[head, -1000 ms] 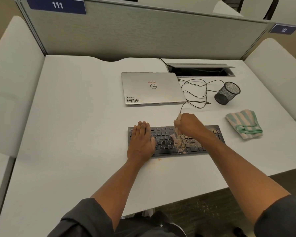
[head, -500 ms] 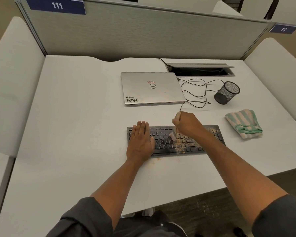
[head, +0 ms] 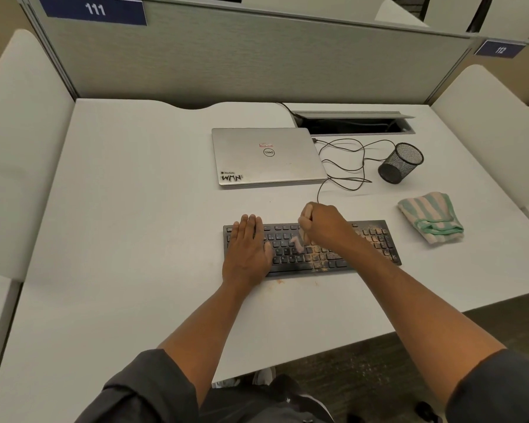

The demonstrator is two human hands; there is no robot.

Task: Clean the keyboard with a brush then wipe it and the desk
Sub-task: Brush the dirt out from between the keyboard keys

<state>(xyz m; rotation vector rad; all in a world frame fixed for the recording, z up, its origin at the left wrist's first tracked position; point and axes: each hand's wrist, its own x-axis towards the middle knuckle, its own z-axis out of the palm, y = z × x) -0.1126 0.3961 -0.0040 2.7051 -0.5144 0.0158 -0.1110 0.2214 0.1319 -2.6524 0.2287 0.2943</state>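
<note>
Gripping a slim brush (head: 300, 239) over the gritty flat keyboard (head: 333, 254).

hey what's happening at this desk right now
A person is brushing a dusty keyboard. The left hand lies flat on its left end, steadying it, while the right hand grips a small brush over the middle keys. Crumbs cover the right half. A striped cloth waits unused nearby.

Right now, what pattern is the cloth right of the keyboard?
The cloth has pale pink and mint-green stripes with a green edge trim; the head view shows it.
</note>
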